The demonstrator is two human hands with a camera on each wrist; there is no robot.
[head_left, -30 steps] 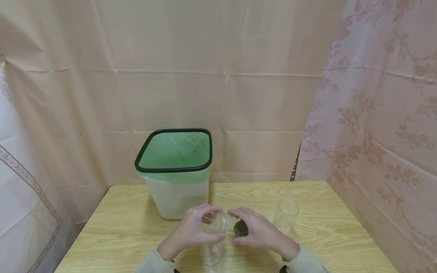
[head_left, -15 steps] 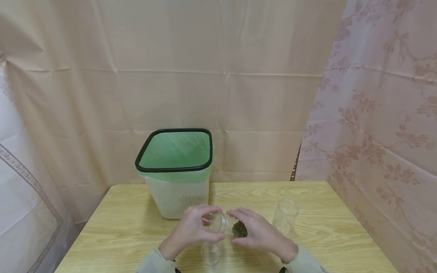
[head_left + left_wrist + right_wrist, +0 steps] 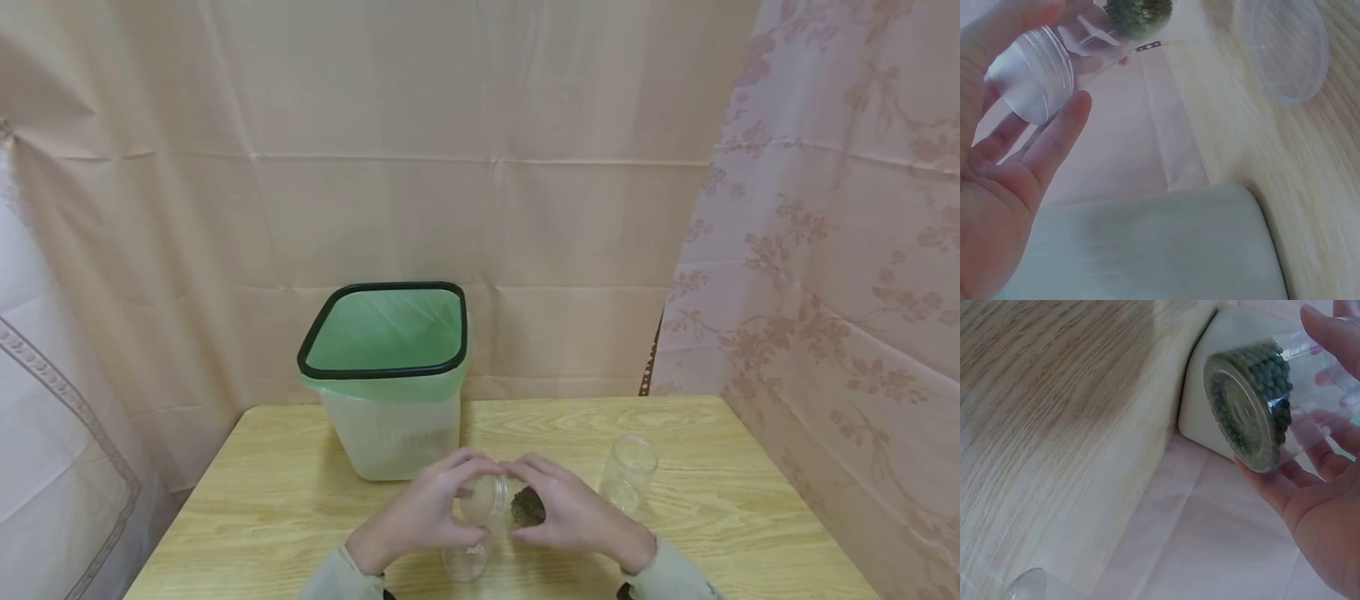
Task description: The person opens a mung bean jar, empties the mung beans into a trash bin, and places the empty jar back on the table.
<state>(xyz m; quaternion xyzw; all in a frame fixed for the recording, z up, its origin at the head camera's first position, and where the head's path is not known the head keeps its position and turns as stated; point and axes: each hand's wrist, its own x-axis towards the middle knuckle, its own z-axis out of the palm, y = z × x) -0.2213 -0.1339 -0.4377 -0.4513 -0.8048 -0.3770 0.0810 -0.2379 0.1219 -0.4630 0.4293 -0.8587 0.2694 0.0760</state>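
A clear plastic jar (image 3: 1300, 425) lies on its side in the air between my hands, with small green beans (image 3: 1272, 381) packed at its base. My right hand (image 3: 573, 512) grips the jar by its body, thumb on one side and fingers on the other. At the other end is a clear ribbed screw lid (image 3: 1035, 75). My left hand (image 3: 420, 508) has its fingers and thumb curled round this lid; the left wrist view shows a fingertip by its edge. How firmly they touch it is hard to tell.
Behind my left hand stands a pale bin (image 3: 390, 433) with a green liner and black rim. Another clear cylinder (image 3: 630, 471) is right of my hands on the wooden table (image 3: 735, 517). A round clear piece (image 3: 465, 567) lies near the front. Curtains surround the table.
My left hand's fingers have shifted round the lid, and its thumb now sits lower. My right hand keeps its grip on the jar, almost in the same place.
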